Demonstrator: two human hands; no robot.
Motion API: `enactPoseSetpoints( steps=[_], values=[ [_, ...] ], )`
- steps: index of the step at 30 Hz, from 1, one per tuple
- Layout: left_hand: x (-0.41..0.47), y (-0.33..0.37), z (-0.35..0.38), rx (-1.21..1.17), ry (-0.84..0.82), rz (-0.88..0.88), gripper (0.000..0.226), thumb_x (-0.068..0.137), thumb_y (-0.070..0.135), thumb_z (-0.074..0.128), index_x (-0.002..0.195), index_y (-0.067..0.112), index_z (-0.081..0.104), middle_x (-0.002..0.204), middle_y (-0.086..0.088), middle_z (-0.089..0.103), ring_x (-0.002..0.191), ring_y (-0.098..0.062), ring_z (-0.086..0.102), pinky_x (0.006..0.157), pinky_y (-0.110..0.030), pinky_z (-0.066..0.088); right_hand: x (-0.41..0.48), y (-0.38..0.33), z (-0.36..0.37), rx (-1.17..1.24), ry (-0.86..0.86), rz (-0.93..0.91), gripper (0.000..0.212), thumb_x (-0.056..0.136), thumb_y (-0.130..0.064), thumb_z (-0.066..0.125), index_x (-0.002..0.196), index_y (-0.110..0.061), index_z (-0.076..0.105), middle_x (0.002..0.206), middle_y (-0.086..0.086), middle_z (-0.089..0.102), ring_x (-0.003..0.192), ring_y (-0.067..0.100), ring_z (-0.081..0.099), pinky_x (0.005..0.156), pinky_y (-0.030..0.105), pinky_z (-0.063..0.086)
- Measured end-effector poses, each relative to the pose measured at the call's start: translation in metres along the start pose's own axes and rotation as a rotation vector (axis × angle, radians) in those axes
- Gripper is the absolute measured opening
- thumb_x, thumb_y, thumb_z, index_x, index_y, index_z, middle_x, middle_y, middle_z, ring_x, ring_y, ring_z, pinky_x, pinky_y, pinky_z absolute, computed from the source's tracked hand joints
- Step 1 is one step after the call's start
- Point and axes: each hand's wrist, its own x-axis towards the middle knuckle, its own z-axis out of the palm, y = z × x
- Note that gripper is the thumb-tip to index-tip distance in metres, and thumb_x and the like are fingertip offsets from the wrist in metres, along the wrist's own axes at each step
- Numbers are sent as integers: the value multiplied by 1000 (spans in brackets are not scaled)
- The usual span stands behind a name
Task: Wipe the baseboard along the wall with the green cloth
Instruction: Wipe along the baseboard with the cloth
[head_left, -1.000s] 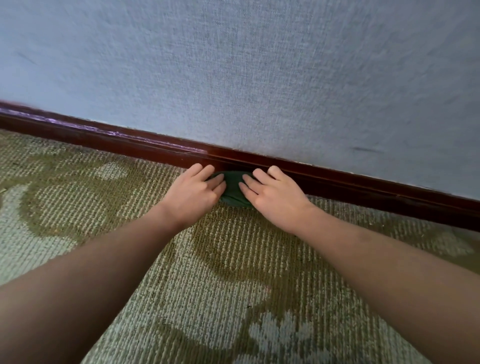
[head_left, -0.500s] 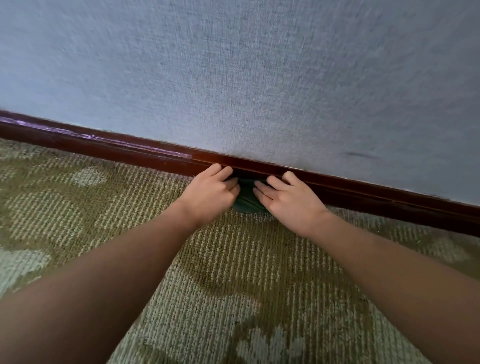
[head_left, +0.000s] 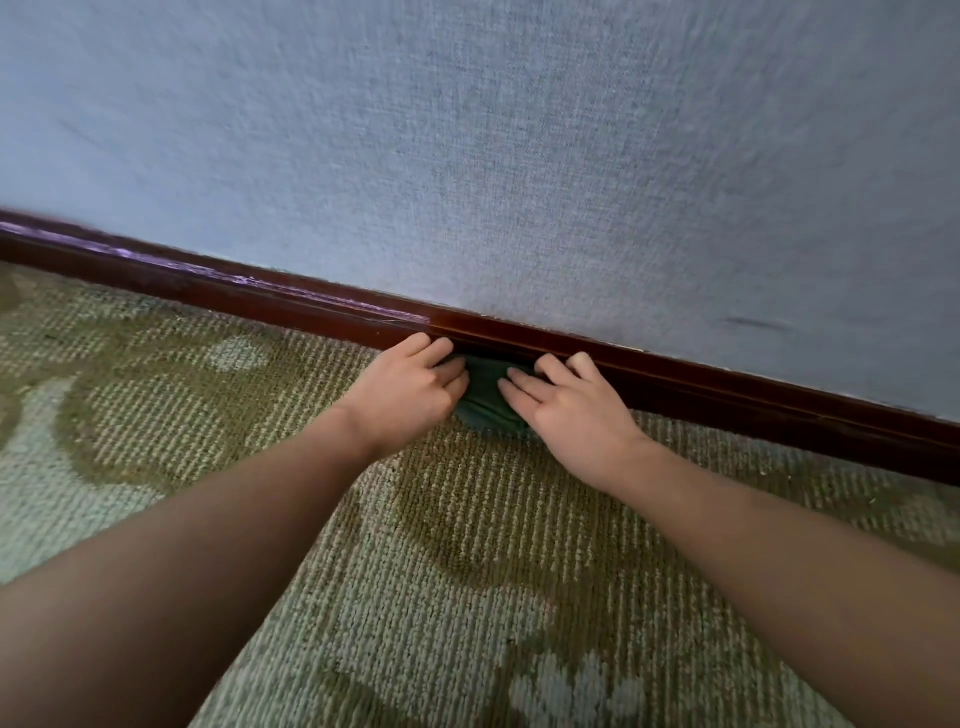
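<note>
- Count: two hands, two bare forearms, one cloth, one baseboard, one wall, one carpet.
- Cloth (head_left: 485, 402): dark green, soft and bunched into a rounded wad. It sits at the foot of the baseboard (head_left: 727, 384), its top edge against the wood and its lower edge on the carpet (head_left: 467, 545). Only the strip between the two hands shows.
- Left hand (head_left: 410, 387): knuckles up, fingers curled down over the cloth's left edge, gripping it. Index knuckle touches the baseboard's face.
- Right hand (head_left: 566, 410): fingers nearly straight and slightly spread, lying flat across the cloth's right side and pressing it. Fingertips reach the baseboard.
- Hands sit close together, the cloth between and beneath them.
- Baseboard: one long strip of dark reddish-brown wood, glossy, with a moulded groove along its length. It runs diagonally, higher at left and lower at right. A purple sheen (head_left: 156, 260) lies along the top edge left of the hands.
- Wall (head_left: 519, 156): pale blue-grey, fine woven texture. One short dark scuff (head_left: 748, 323) just above the baseboard, right of the hands.
- Carpet: ribbed loop pile, olive and pale green, with curving bands and one pale flower motif (head_left: 571, 691) near the bottom edge.
</note>
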Motion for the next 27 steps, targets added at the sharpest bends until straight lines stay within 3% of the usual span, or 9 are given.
enactPoseSetpoints(
  steps=[5,9,13,17,23,27],
  values=[
    [-11,-17,-5,65,51,23,33,59,13,78,90,2,74,90,-9,72,85,-22,65,73,-28,52,15,-2,-19,-64,104,12,50,92,-11,23,141,-8,29,144,7,38,125,25,34,97,36,29],
    [-16,-29,-3,111,56,34,24,67,9,61,86,1,74,87,-11,72,82,-23,65,73,-29,52,26,-11,-29,-146,151,30,50,88,-15,26,135,-15,44,134,0,51,119,17,45,93,30,37],
    [-17,-31,2,94,84,-27,31,70,11,52,91,2,73,89,-9,71,79,-22,63,69,-28,50,34,-8,-27,-131,119,74,47,94,-19,40,141,-12,33,143,2,40,126,18,36,97,33,31],
    [-14,-32,5,4,117,-74,31,65,10,72,95,2,73,92,-10,72,80,-23,64,68,-27,50,39,0,-20,78,17,87,61,92,-8,44,146,-16,17,153,0,18,131,19,16,100,39,15],
    [-21,-37,15,-71,58,-124,46,65,8,78,108,0,67,110,-13,67,90,-27,63,73,-31,51,47,-2,-14,96,38,41,58,93,-8,42,145,-15,19,152,1,19,130,19,19,95,35,16],
    [-26,-43,16,-62,45,-167,49,57,3,82,103,0,69,104,-12,70,81,-28,63,69,-31,52,54,-3,-17,113,59,10,57,92,-7,42,145,-15,20,152,1,20,129,19,21,94,34,17]
  ],
)
